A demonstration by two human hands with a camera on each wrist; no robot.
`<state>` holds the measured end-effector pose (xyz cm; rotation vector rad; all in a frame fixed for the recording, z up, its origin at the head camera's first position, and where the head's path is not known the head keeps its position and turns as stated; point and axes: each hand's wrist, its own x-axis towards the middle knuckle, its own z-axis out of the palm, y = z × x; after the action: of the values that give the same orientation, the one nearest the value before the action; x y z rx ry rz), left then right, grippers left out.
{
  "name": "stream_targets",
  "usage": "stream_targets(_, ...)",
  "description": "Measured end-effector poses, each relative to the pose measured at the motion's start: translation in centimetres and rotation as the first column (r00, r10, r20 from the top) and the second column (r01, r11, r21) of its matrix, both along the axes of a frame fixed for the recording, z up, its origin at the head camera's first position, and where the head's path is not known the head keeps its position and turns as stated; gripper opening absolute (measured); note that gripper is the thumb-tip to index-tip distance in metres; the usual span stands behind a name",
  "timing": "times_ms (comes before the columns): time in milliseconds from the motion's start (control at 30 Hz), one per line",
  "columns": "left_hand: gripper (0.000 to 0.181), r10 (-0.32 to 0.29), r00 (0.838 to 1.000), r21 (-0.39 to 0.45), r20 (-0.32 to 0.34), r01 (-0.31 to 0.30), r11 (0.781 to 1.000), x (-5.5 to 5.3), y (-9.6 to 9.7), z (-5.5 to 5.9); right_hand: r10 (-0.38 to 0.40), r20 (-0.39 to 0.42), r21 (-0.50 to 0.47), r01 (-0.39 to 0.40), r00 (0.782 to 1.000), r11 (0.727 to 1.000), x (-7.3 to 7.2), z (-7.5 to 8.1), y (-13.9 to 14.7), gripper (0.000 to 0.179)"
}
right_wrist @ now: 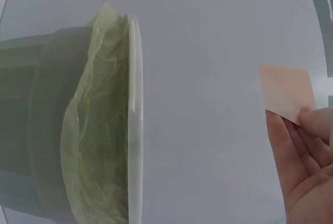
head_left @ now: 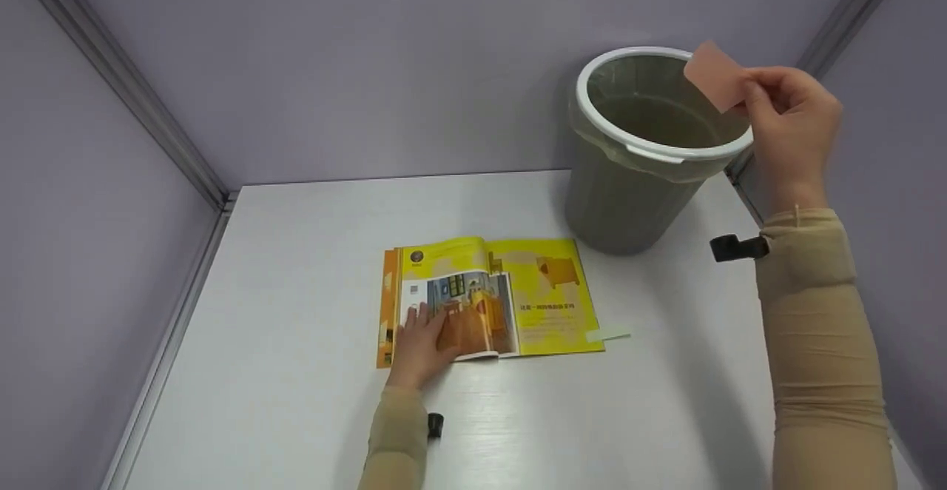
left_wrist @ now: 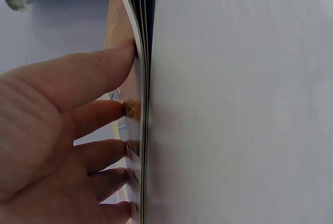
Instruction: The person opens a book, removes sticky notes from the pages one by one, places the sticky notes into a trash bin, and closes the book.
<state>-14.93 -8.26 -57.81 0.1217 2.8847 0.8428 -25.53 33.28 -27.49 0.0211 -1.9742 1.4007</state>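
Note:
My right hand (head_left: 795, 112) pinches a small pink paper slip (head_left: 716, 77) between thumb and fingers, above the right rim of a grey trash can (head_left: 629, 201). In the right wrist view the slip (right_wrist: 287, 90) is apart from the can's white rim (right_wrist: 135, 120). My left hand (head_left: 420, 349) rests with spread fingers on the left page of an open magazine (head_left: 551, 275); its thumb and fingertips touch the page in the left wrist view. A pale green paper strip (head_left: 608, 335) sticks out from the magazine's lower right edge.
The trash can stands at the back right of the white table (head_left: 311, 253), with a thin translucent liner (right_wrist: 99, 130) folded over its rim. Grey-lilac walls (head_left: 333, 68) enclose the table at the back and sides.

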Motion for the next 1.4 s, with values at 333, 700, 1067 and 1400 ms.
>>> stream_targets(333, 0.073, 0.015, 0.999, 0.004, 0.03, -0.015, 1.0, 0.0, 0.0, 0.3, -0.029, 0.068, 0.024, 0.028, 0.997, 0.999, -3.0, 0.2, 1.6, 0.012)
stream_targets(700, 0.072, 0.001, 1.0, -0.009, 0.012, -0.001, 1.0, 0.2, -0.2, 0.2, 0.011, 0.413, 0.514, -0.243, 0.91, 0.823, -3.8, -2.3, 1.5, 0.05)
stream_targets(1067, 0.071, -0.007, 1.0, -0.02, -0.005, 0.007, 1.0, 0.0, -0.3, 0.3, 0.186, 0.428, 0.594, -0.43, 0.885, 0.68, -3.1, -3.2, 1.0, 0.069)
stream_targets(1400, 0.071, -0.008, 1.0, -0.014, -0.006, 0.008, 1.0, 0.1, -0.4, 0.3, 0.289, 0.26, 0.614, -0.389, 0.921, 0.687, -1.0, -5.5, 1.0, 0.073)
